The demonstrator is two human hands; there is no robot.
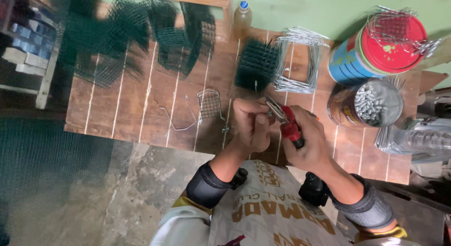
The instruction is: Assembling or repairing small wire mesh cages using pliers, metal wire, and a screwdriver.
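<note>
My right hand point(307, 140) grips red-handled pliers point(284, 120), whose metal jaws point up and left toward my left hand point(251, 124). The fingers of my left hand are pinched on a small metal piece right at the jaws' tip; the piece is mostly hidden by the fingers. Both hands hover over the near edge of a wooden slatted table point(141, 109). Just left of my left hand lie a small wire mesh piece point(209, 105) and a bent wire loop point(178, 117).
Green mesh pieces point(141, 34) and a dark green mesh stack point(256, 62) lie at the back, beside a bundle of bent wire frames point(300, 60). Right: a can of small metal parts point(371, 105), a red-lidded tin point(380, 48) and a bottle point(242, 18).
</note>
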